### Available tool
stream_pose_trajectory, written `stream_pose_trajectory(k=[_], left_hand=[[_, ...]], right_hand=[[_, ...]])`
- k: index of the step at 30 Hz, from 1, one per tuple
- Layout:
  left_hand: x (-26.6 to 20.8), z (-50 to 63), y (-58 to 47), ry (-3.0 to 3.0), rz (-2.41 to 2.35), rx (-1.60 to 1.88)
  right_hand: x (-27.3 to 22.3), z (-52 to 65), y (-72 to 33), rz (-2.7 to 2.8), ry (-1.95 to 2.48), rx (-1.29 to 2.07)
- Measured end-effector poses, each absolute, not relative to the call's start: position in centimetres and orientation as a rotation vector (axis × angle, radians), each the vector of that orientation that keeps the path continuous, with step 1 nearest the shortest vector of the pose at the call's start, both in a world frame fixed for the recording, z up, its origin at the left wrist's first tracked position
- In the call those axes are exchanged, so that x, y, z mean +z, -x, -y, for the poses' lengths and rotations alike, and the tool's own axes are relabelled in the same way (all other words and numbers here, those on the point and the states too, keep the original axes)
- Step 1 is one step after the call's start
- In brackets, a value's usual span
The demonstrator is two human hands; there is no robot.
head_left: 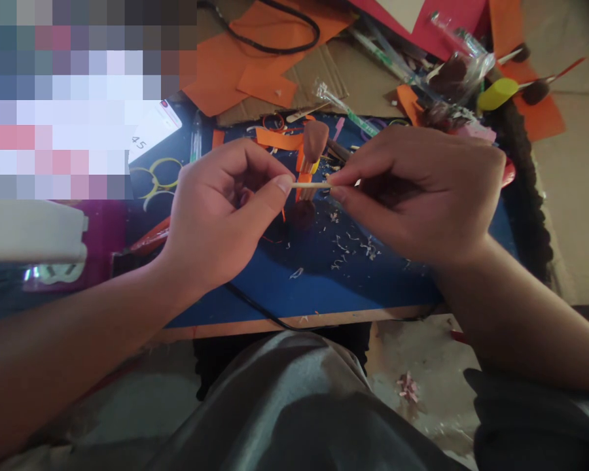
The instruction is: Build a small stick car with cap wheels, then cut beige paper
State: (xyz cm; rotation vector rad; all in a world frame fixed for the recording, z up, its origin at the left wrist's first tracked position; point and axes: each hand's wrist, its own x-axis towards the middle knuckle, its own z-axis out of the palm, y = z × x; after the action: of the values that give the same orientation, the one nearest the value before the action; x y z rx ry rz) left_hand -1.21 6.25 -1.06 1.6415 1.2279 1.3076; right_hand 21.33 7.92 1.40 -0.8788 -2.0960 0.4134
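Between my two hands runs a thin pale wooden stick (310,185), held level above the blue table top (255,288). My left hand (226,209) pinches its left end between thumb and forefinger. At the other end, the thumb and forefinger of my right hand (417,190) are closed on it, and its tip is hidden there. Just behind the stick a brown rounded piece (316,140) stands among orange strips (279,139). A darker brown lump (303,214) lies beneath the stick. White shavings (368,248) are scattered below my right hand.
Orange sheets (269,39) and a black cable (275,47) lie at the back. Plastic-wrapped items (461,65) and a yellow cylinder (497,94) crowd the right rear. Yellow rings (164,171) sit left, near a purple-and-white object (101,242). The table's front edge (294,322) borders my lap.
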Motion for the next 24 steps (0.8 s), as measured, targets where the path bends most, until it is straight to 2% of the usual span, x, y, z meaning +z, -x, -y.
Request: stream_pose_trajectory(k=[17, 24], left_hand=[[-1.8, -6.7, 1.1, -1.477, -1.054, 1.387], [-2.4, -7.1, 1.3, -1.489, -1.032, 1.310]], right_hand=[[1.2, -7.9, -21.2, 2.046, 0.889, 0.492], [1.3, -7.9, -21.1, 2.040, 0.891, 0.490]])
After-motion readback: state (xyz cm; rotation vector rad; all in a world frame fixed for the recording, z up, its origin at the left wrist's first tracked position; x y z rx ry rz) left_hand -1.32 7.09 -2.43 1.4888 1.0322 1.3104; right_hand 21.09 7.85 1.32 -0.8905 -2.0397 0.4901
